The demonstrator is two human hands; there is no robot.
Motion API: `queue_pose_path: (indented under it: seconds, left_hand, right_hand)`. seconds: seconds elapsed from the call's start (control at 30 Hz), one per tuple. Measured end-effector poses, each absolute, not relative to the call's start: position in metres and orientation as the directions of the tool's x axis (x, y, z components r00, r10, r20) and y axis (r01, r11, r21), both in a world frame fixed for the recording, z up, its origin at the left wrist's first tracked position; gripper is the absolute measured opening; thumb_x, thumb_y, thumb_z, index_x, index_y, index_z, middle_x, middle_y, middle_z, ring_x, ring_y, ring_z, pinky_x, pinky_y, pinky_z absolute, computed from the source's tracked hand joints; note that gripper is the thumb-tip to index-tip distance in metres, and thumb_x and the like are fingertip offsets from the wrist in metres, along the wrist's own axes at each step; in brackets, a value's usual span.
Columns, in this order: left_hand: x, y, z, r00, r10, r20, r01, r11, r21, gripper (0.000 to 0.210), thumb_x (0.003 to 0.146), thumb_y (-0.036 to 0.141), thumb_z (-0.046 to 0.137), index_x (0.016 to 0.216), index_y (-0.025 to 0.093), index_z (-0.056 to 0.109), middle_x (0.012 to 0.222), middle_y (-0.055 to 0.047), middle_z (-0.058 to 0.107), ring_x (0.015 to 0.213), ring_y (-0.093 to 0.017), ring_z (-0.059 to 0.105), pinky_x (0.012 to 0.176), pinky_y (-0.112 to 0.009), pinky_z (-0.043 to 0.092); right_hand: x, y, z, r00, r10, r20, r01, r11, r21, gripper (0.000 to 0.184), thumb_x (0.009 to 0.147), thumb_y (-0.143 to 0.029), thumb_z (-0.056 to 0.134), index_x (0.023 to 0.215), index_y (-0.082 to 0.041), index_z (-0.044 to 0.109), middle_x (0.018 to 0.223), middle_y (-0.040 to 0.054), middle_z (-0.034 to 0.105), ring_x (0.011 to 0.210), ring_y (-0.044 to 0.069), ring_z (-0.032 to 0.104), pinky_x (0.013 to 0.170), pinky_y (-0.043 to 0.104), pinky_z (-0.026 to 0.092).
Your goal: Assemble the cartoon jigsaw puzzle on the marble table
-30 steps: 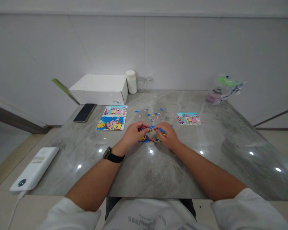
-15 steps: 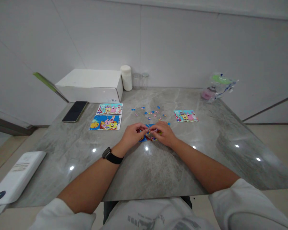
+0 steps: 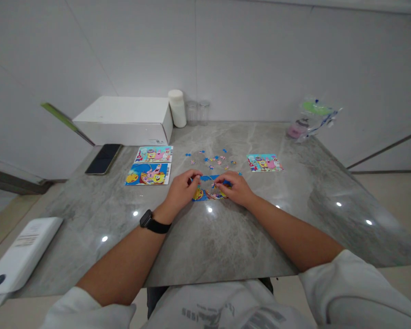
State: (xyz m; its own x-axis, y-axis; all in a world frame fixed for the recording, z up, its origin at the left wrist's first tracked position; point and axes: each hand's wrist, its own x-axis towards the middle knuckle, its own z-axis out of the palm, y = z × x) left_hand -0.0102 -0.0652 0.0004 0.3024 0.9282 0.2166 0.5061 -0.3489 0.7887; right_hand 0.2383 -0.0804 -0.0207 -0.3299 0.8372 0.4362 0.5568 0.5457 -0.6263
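A partly filled jigsaw puzzle (image 3: 208,195) in blue and yellow lies flat between my hands, with a bare grey patch in its middle. My right hand (image 3: 238,188) reaches over its right side, thumb and forefinger pinched on a small blue puzzle piece (image 3: 214,185) above the bare patch. At the left edge, my left hand (image 3: 182,189) has bent fingers, with thumb and forefinger a little apart and nothing visible between them. Loose puzzle pieces (image 3: 219,162), several of them blue or pink, are scattered just beyond the puzzle.
Two cartoon picture cards, an upper card (image 3: 154,154) and a lower card (image 3: 147,174), lie left; another card (image 3: 265,162) lies right. Around them are a phone (image 3: 104,159), white box (image 3: 123,112), white bottle (image 3: 177,108), clear jars (image 3: 203,113), plastic bag (image 3: 310,121) and power bank (image 3: 23,256).
My left hand has moved left, away from my right hand, uncovering more of the puzzle. My right hand stays over the puzzle's right side. The view has shifted slightly.
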Motion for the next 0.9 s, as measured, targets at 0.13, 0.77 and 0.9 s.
queue_pose_path:
  seconds: [0.13, 0.77, 0.9]
  left_hand:
    - [-0.014, -0.068, 0.007, 0.409, 0.868, 0.281, 0.609, -0.489, 0.625, 0.021, 0.1, 0.026, 0.057, 0.109, 0.021, 0.074, 0.105, -0.005, 0.075, 0.094, -0.02, 0.068, 0.088, -0.033, 0.054]
    - [-0.005, -0.089, 0.02, 0.615, 0.787, 0.047, 0.727, -0.589, 0.354, 0.014, 0.1, 0.032, 0.065, 0.104, 0.024, 0.076, 0.105, -0.006, 0.074, 0.099, -0.023, 0.07, 0.088, -0.033, 0.055]
    - [-0.004, -0.089, 0.02, 0.624, 0.78, 0.041, 0.723, -0.597, 0.349, 0.014, 0.1, 0.034, 0.066, 0.102, 0.024, 0.075, 0.104, -0.006, 0.073, 0.098, -0.023, 0.069, 0.087, -0.033, 0.054]
  right_hand:
    - [0.237, -0.08, -0.022, -0.354, 0.825, 0.441, 0.582, 0.563, -0.587, 0.008, 0.095, -0.024, 0.071, 0.098, -0.025, 0.079, 0.093, 0.0042, 0.08, 0.09, 0.022, 0.071, 0.09, 0.038, 0.046]
    - [0.229, -0.083, -0.024, -0.521, 0.786, 0.334, 0.646, 0.618, -0.447, 0.01, 0.092, -0.023, 0.075, 0.1, -0.028, 0.079, 0.094, 0.0013, 0.081, 0.096, 0.024, 0.066, 0.095, 0.04, 0.038]
    - [0.228, -0.083, -0.024, -0.526, 0.783, 0.333, 0.655, 0.622, -0.429, 0.01, 0.092, -0.024, 0.075, 0.1, -0.028, 0.079, 0.096, 0.0016, 0.081, 0.097, 0.024, 0.066, 0.095, 0.041, 0.037]
